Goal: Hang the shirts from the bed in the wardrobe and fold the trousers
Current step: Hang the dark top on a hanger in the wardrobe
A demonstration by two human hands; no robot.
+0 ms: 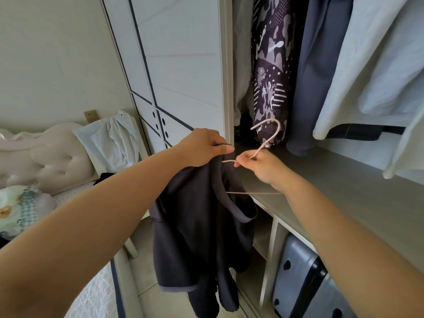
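- Left hand [204,146]: fingers pinching dark grey fabric shirt [197,226] at collar, long axis hanging straight below.
- Right hand [259,166]: fingers pinching thin pink wire hanger [263,145], just right of collar.

Dark matt fleecy cloth shirt [197,226], thin pale pink smooth coated hanger [266,136], matt grey laminate shelf [344,180], glossy tufted cream headboard [46,157], smooth grey plastic suitcase [298,278], white matt wardrobe door [183,65].
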